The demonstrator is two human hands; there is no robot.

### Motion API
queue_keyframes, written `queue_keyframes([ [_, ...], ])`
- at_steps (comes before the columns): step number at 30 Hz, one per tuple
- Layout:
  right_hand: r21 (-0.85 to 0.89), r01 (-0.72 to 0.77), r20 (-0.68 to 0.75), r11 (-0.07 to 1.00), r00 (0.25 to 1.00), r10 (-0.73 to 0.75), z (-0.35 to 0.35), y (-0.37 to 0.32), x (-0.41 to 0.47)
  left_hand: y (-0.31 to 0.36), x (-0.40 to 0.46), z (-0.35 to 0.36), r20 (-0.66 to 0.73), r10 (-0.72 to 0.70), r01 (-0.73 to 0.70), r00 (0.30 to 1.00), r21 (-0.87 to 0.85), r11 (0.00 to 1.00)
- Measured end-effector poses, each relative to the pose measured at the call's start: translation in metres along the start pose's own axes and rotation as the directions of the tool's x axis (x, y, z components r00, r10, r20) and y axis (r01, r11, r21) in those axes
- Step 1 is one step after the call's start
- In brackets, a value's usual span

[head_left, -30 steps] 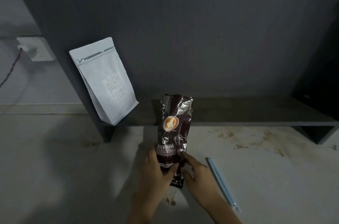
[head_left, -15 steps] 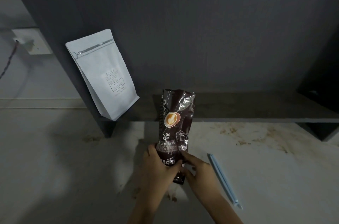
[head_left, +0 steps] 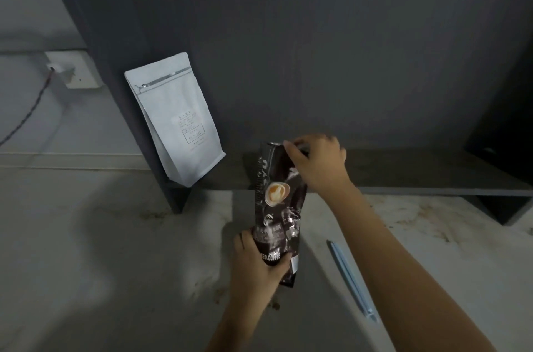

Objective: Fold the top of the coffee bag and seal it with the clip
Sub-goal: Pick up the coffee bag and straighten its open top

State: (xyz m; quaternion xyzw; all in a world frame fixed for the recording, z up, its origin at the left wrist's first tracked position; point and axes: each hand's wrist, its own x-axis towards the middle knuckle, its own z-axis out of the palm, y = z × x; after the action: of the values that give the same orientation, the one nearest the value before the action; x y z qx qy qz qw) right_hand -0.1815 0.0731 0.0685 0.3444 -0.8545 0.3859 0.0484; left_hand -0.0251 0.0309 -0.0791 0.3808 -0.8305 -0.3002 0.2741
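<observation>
A dark brown glossy coffee bag [head_left: 275, 207] with a latte cup picture stands upright on the pale floor. My left hand [head_left: 256, 262] grips its lower part from the left. At the bag's top edge, my right hand [head_left: 317, 161] pinches the top right corner with its fingers. A long, thin light blue clip [head_left: 350, 279] lies flat on the floor to the right of the bag, under my right forearm, touched by neither hand.
A white zip-top pouch [head_left: 176, 121] leans against a dark panel at the left. A low dark shelf [head_left: 418, 175] runs behind the bag. A wall socket [head_left: 75, 72] with a cable sits at far left. Brown stains mark the floor at right.
My right hand has left the bag's lower part and risen to its top edge. My left hand keeps holding the bottom. The clip lies where it was.
</observation>
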Motion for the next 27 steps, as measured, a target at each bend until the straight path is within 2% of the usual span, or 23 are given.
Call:
queue_keyframes([
  [2,-0.074,-0.019,0.069,0.997,0.997,0.024,0.001,-0.006,0.001,0.0,-0.011,0.004,-0.003,0.006,-0.006,1.0,0.037,0.999],
  [4,-0.085,-0.003,0.039,0.996,0.999,0.007,0.001,-0.01,-0.005,0.001,-0.02,0.011,-0.039,0.055,-0.052,0.998,0.079,0.996],
  [8,-0.072,0.092,0.014,0.993,0.996,-0.092,-0.014,-0.017,-0.024,0.005,-0.033,0.02,-0.065,0.158,-0.14,0.985,0.231,0.963],
  [12,-0.172,0.178,0.061,0.969,0.984,-0.17,-0.033,-0.024,-0.038,0.006,-0.039,0.024,-0.041,0.186,-0.162,0.982,0.334,0.929],
  [16,-0.085,0.195,0.142,0.977,0.973,-0.182,-0.038,-0.033,-0.049,0.006,-0.047,0.022,0.027,0.25,-0.243,0.968,0.351,0.904],
  [18,-0.034,0.18,0.165,0.983,0.971,-0.172,-0.039,-0.036,-0.055,0.002,-0.045,0.017,0.039,0.251,-0.253,0.967,0.203,0.946],
  [20,-0.048,0.174,0.174,0.984,0.971,-0.163,-0.041,-0.037,-0.059,-0.004,-0.037,0.013,0.05,0.198,-0.194,0.979,-0.072,0.978],
  [23,-0.071,0.226,0.22,0.972,0.954,-0.205,-0.048,-0.038,-0.065,-0.001,-0.023,0.003,0.216,0.158,-0.061,0.963,-0.399,0.915],
  [25,-0.028,0.277,0.239,0.96,0.935,-0.263,-0.052,-0.04,-0.071,0.006,-0.017,0.0,0.324,0.175,0.001,0.93,-0.477,0.879],
  [27,0.013,0.302,0.212,0.953,0.931,-0.298,-0.055,-0.042,-0.081,0.01,-0.016,-0.001,0.357,0.171,0.025,0.918,-0.483,0.875],
])
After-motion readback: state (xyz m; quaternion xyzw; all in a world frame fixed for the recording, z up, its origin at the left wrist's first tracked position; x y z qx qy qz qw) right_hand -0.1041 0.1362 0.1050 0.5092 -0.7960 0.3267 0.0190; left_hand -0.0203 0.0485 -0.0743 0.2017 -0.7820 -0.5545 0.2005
